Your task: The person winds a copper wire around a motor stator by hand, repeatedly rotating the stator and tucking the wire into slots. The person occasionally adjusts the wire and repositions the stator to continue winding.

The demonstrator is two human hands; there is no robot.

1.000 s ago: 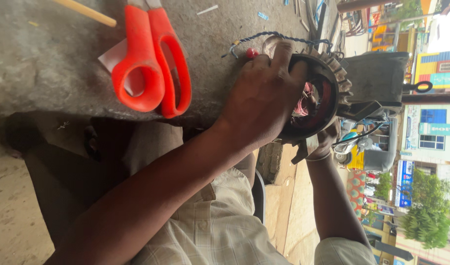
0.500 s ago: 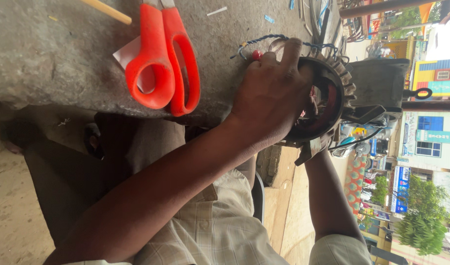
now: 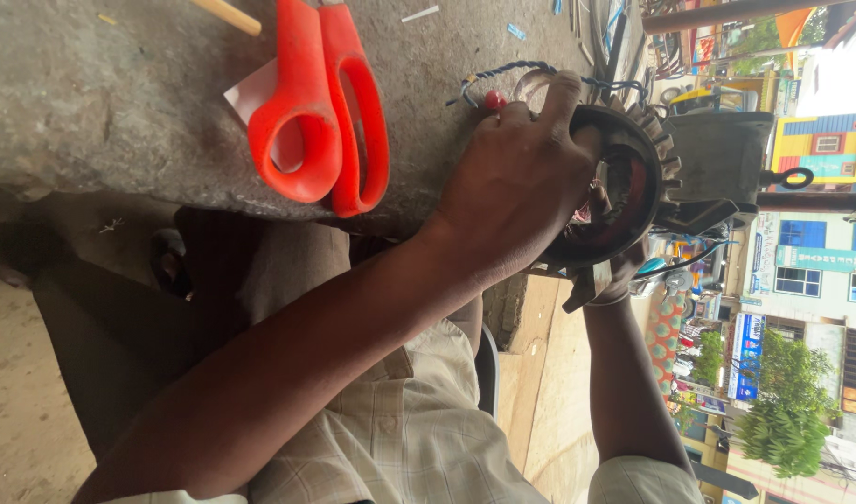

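I am sitting at a rough grey stone desk, open to a street with painted buildings and trees beyond. Orange-handled scissors are lying on the desk near its edge, on top of a white scrap of paper, with a wooden stick cut off by the top of the picture. Most of the desk left of the scissors is lying bare.

At the desk's edge I am gripping a round motor core with toothed metal rim and coppery windings inside. My left hand is clenching over it from the front, fingers curling onto its rim. My right hand is holding it from beneath, mostly hidden behind the core. A twisted blue wire and a small red bead are lying just beside my knuckles. A dark block behind the core is hard to make out.
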